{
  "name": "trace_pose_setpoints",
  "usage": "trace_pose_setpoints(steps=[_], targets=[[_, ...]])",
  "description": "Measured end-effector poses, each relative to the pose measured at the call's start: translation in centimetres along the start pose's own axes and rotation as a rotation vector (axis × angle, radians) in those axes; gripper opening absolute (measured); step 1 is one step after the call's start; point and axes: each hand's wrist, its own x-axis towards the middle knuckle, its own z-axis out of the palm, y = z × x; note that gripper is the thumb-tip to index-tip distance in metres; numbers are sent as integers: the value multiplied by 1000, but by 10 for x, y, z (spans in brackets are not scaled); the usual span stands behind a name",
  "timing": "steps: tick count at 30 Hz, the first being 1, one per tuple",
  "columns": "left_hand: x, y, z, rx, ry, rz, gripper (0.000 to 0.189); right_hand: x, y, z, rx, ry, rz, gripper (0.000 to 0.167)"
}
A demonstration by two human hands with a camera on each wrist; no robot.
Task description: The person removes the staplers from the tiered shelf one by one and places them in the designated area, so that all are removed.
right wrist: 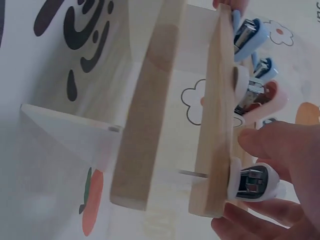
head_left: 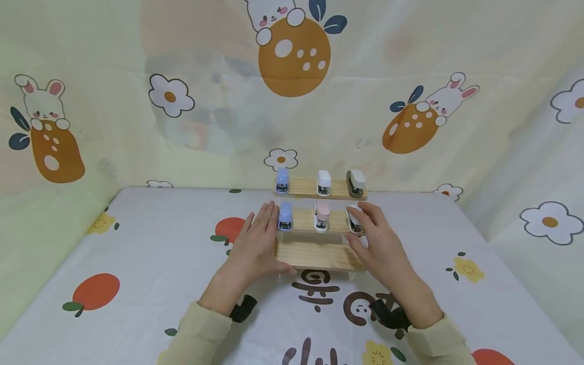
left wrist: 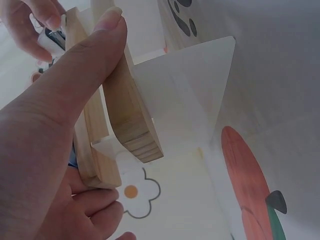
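Note:
A tiered wooden stand [head_left: 319, 256] has three stepped shelves. At the right end of the middle shelf sits a white mini stapler [right wrist: 255, 180], with my right hand [head_left: 382, 251] pinching it between thumb and fingers. My left hand [head_left: 256, 248] holds the stand's left side, its thumb [left wrist: 92, 57] across the lowest board and its fingers by the middle board's end. Beside those fingers is a blue stapler [head_left: 285, 216]; a pink stapler [head_left: 322, 216] stands mid-shelf. The top shelf carries another blue stapler [head_left: 282, 180], a white one [head_left: 324, 182] and a grey-and-white one [head_left: 356, 183].
The stand rests on a table with a printed cloth [head_left: 150, 263], near its back edge. Behind it hangs a patterned curtain [head_left: 214, 137]. Pale side panels [left wrist: 185, 90] support the boards. Both wrists wear black straps [head_left: 244, 308].

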Motion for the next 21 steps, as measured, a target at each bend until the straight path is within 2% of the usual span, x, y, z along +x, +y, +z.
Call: trace_pose_setpoints(steps=[8,21], targets=[[2,0,0,13,-14,-6,142,0,0,3,-7,-23,48,51],[-1,1,0,9,7,11,141,1,1,2,-31,-34,54,46]])
